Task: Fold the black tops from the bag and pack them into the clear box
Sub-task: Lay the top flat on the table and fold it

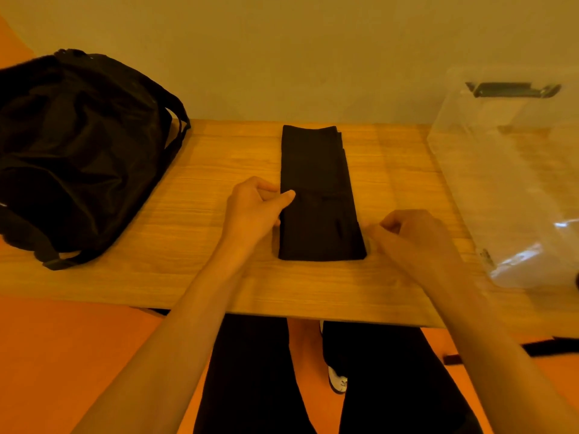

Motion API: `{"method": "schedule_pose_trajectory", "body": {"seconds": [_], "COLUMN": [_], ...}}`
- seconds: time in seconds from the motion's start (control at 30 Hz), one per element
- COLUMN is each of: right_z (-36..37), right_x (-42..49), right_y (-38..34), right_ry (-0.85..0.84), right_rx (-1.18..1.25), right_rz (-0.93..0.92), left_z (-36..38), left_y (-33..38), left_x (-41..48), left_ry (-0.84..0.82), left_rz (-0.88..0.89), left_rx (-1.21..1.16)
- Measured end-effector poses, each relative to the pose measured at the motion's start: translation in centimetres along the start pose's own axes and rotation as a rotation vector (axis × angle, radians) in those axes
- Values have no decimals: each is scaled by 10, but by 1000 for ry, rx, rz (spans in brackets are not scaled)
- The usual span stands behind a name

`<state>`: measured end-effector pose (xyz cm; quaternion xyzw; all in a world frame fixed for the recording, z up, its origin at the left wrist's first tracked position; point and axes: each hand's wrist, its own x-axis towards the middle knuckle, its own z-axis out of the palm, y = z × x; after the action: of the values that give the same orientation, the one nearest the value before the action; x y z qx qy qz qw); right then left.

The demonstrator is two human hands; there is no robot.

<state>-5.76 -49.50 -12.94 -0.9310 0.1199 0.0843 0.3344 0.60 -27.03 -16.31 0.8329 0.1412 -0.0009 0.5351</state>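
A black top (316,183) lies folded into a long narrow strip in the middle of the wooden table (200,214), running away from me. My left hand (253,211) is at the strip's left edge, thumb on top of the cloth and fingers curled beside it, pinching that edge. My right hand (410,233) is blurred and hovers just off the strip's near right corner with its fingers loosely curled, holding nothing. The black bag (75,151) slumps at the table's left end. The clear box (507,170) stands at the right end; I see nothing inside it.
A plain wall rises right behind the table. The table's near edge runs across below my forearms, with my dark trousers and a white shoe (336,379) under it. The floor is orange.
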Motion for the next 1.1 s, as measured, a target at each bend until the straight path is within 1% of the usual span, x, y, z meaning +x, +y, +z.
{"method": "schedule_pose_trajectory", "body": {"seconds": [0.07, 0.13, 0.23, 0.37, 0.5, 0.77, 0.93, 1.1], "right_z": [6, 16, 26, 29, 28, 32, 31, 29], "right_x": [-16, -23, -23, -24, -25, -29, -22, -20], "right_y": [1, 1, 5, 6, 7, 9, 8, 6], "right_ry": [-38, -50, -8, 12, 26, 78, 28, -10], "right_rx": [87, 185, 220, 283, 339, 288, 244, 197], "right_rz": [35, 73, 79, 62, 71, 39, 48, 49], "left_z": [1, 2, 4, 4, 7, 8, 9, 9], "left_y": [4, 5, 3, 4, 7, 9, 5, 4], "left_x": [5, 6, 2, 0, 0, -3, -1, -2], "left_ry": [-3, -4, -32, -14, 5, 37, 83, 65], "left_rz": [-15, 7, 38, -5, -9, -11, -7, -2], "left_rx": [28, 36, -11, -20, -19, 4, 11, 15]}}
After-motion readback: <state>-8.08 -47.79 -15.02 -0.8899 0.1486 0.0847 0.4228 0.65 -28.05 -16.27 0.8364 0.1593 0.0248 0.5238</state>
